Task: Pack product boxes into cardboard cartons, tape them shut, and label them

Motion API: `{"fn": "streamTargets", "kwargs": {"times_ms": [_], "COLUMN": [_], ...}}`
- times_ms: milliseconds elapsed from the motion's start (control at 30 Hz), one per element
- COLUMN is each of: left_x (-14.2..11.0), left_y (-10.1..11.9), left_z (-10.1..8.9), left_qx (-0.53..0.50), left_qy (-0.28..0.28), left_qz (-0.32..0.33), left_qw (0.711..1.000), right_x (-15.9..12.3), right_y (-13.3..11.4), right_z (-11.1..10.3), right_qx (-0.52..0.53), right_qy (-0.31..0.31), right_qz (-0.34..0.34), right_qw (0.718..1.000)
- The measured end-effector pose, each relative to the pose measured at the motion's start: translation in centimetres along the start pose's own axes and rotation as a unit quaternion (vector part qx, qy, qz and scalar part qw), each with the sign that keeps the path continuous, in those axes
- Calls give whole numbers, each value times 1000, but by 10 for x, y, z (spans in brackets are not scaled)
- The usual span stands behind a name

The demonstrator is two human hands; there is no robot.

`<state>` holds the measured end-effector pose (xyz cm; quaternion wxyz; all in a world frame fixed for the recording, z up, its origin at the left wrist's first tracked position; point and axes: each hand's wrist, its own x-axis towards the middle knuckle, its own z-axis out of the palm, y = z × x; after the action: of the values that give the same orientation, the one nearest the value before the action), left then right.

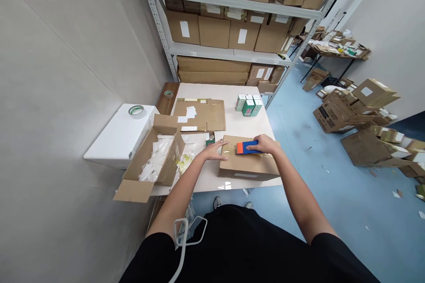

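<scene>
A closed cardboard box [245, 167] with shiny clear tape across its top sits at the table's front edge. My left hand [214, 150] is against the box's left end, its fingers spread and holding nothing. On top of the box, my right hand [264, 144] is closed around a small blue and orange box [245, 147], which lies along the taped top. A small dark green item [210, 141] is beside my left hand, partly hidden. To the left stands an open carton [136, 188] filled with white paper or plastic pieces [155, 159].
Flattened cardboard [215, 115] lies farther back on the white table [232, 90], near several small green-and-white boxes [249, 106]. A tape roll [136, 109] rests on a white container [116, 137]. Behind is a shelf rack [232, 53] of cartons; piled boxes [341, 112] are at right.
</scene>
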<state>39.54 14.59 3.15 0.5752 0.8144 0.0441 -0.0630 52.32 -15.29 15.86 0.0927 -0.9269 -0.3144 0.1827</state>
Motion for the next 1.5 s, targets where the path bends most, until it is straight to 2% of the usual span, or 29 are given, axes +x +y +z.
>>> {"fn": "streamTargets", "kwargs": {"times_ms": [133,233,333,567,833,933,1067,1200,1333,1400,1500], "left_x": [3,6,9,10,9,8,8,8,10,11,9], "left_y": [-3,-4,-5,2,16,20,25,27,31,34,36], "left_z": [-1,-2,-4,-7,-9,-7,-6,-10,-11,-2,24], "left_qx": [-7,37,83,155,179,177,163,169,219,236,255], "left_qy": [9,-20,-54,-70,-79,-74,-74,-86,-91,-58,59], "left_qz": [14,20,14,11,-5,-12,-20,-27,-55,-75,-121], "left_qw": [1000,999,995,985,981,981,984,982,970,967,957], "right_x": [-36,-70,-96,-123,-138,-136,-122,-106,-94,-91,-90], "right_y": [73,123,162,228,280,284,273,249,215,198,184], "right_z": [-21,-34,-42,-44,-45,-40,-27,-7,19,31,43], "right_qx": [21,50,34,37,63,58,8,-22,-28,-19,-4], "right_qy": [3,-8,8,2,-9,-14,-20,-20,-23,-7,9], "right_qz": [61,118,150,192,231,237,250,262,270,284,305], "right_qw": [998,992,988,981,971,970,968,965,962,959,952]}}
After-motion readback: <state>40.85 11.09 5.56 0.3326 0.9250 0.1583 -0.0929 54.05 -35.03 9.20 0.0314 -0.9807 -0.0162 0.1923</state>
